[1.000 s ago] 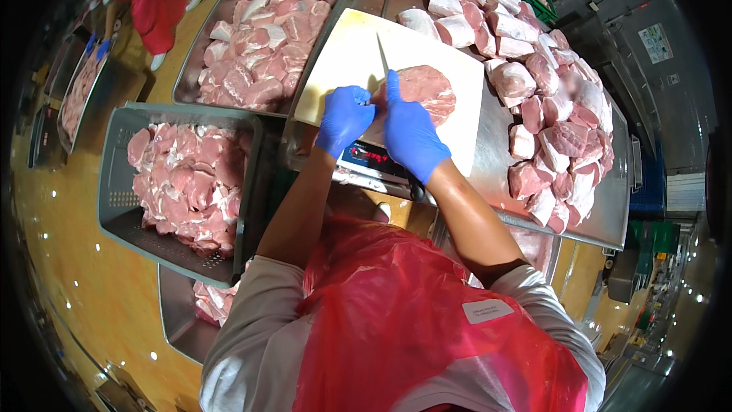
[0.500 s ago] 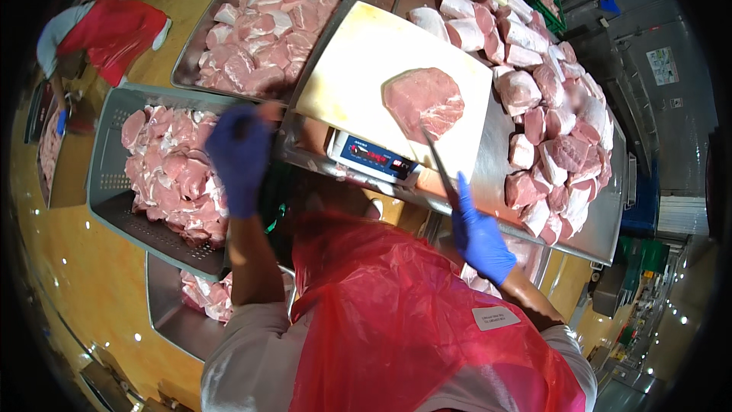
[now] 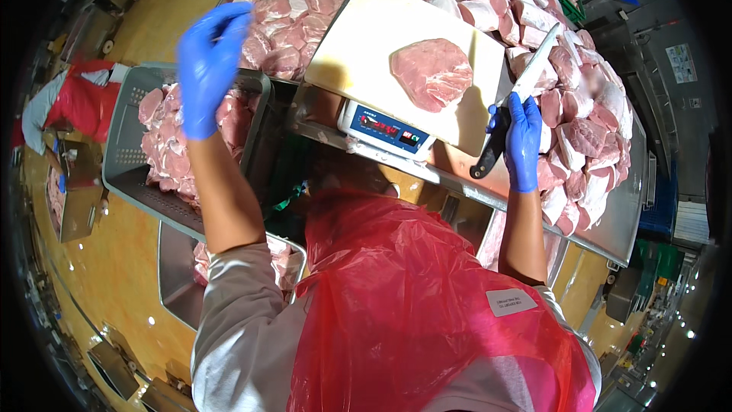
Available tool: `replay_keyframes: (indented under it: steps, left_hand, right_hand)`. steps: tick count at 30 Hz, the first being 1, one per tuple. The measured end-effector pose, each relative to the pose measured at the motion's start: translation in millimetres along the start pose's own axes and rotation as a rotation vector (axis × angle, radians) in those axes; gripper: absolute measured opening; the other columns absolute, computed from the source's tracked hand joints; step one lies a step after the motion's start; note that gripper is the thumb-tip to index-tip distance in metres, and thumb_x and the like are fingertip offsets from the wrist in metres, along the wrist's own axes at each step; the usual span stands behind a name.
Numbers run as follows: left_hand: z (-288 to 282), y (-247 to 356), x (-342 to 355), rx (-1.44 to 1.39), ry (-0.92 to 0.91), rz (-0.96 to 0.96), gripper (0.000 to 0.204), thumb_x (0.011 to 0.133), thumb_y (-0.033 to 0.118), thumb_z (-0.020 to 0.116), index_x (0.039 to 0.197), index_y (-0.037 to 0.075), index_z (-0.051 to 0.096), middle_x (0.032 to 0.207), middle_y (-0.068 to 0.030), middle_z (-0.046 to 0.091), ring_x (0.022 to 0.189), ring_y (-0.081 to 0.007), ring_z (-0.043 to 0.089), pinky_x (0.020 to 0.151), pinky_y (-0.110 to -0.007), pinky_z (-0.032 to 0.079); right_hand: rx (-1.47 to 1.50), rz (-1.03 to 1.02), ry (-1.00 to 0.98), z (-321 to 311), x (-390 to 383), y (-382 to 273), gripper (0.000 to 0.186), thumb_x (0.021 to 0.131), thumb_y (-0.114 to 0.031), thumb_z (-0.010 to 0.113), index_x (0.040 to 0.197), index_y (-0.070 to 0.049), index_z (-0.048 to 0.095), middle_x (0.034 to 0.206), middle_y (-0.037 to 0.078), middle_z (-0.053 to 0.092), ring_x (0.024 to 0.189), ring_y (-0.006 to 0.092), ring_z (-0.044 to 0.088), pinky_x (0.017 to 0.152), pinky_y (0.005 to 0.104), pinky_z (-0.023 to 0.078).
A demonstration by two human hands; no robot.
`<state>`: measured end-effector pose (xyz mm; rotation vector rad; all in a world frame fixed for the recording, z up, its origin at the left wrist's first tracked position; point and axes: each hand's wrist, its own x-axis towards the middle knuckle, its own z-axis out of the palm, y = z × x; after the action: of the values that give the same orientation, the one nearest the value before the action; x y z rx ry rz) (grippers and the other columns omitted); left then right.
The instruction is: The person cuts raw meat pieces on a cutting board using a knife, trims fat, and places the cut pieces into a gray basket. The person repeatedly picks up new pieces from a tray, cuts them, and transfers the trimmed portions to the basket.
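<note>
A pink slab of raw meat (image 3: 432,72) lies on the pale cutting board (image 3: 366,46) that sits on a scale with a blue display (image 3: 385,128). My right hand (image 3: 522,141), in a blue glove, grips a black-handled knife (image 3: 512,103) at the board's right edge, blade pointing up and away. My left hand (image 3: 210,69), also gloved in blue, is raised with fingers spread and nothing in it, above the grey crate (image 3: 126,149) of meat slices at the left.
A metal tray (image 3: 293,0) of cut meat stands beyond the crate. Large meat chunks (image 3: 583,133) pile on the steel table at the right. A second tub (image 3: 179,282) with meat sits below the crate. A person in red (image 3: 69,99) works at far left.
My left hand has lifted from the crate of slices and opened higher up. My right hand with the knife has risen from below the scale to the board's right edge.
</note>
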<state>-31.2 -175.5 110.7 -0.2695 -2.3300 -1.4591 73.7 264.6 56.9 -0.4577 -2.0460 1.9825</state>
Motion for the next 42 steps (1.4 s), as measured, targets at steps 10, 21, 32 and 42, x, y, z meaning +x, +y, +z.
replay_keyframes:
  steps: [10,21,32,42]
  left_hand:
    - [158.0,-42.7,15.9,-0.173,-0.451,0.040,0.035,0.094,0.017,0.068,0.122,-0.004,0.066,0.108,-0.0098,0.072,0.098,-0.0132,0.065,0.087,-0.028,0.052]
    - [255.2,-23.2,-12.0,-0.557,-0.766,-0.310,0.066,0.088,0.038,0.078,0.134,-0.005,0.056,0.123,-0.0144,0.066,0.104,-0.0204,0.063,0.090,-0.031,0.051]
    - [144.5,-29.6,-28.6,-0.646,-0.170,0.239,0.046,0.104,0.019,0.051,0.146,0.001,0.045,0.141,-0.0158,0.058,0.128,-0.0251,0.058,0.109,-0.037,0.046]
    - [179.1,-31.0,57.8,-0.698,0.349,-0.244,0.028,0.097,0.016,0.057,0.123,0.006,0.062,0.118,-0.0097,0.065,0.104,-0.0246,0.064,0.093,-0.042,0.051]
  right_hand:
    - [0.042,0.054,0.018,-4.6,0.7,32.4,0.023,0.105,-0.021,0.056,0.109,0.001,0.064,0.089,0.005,0.063,0.078,0.0116,0.060,0.071,0.0302,0.057]
    - [-0.017,0.011,0.088,60.2,19.1,35.3,0.024,0.103,-0.021,0.058,0.110,0.002,0.061,0.088,0.002,0.061,0.076,0.0087,0.052,0.068,0.0251,0.044]
    - [0.216,-0.119,-0.301,41.8,-11.9,-51.8,0.041,0.108,-0.023,0.045,0.137,0.006,0.049,0.142,0.022,0.055,0.130,0.0335,0.057,0.103,0.0512,0.052]
    - [-0.069,0.060,0.092,-82.1,-51.1,52.0,0.031,0.107,-0.026,0.051,0.120,0.001,0.060,0.110,0.012,0.069,0.096,0.0205,0.066,0.084,0.0375,0.057]
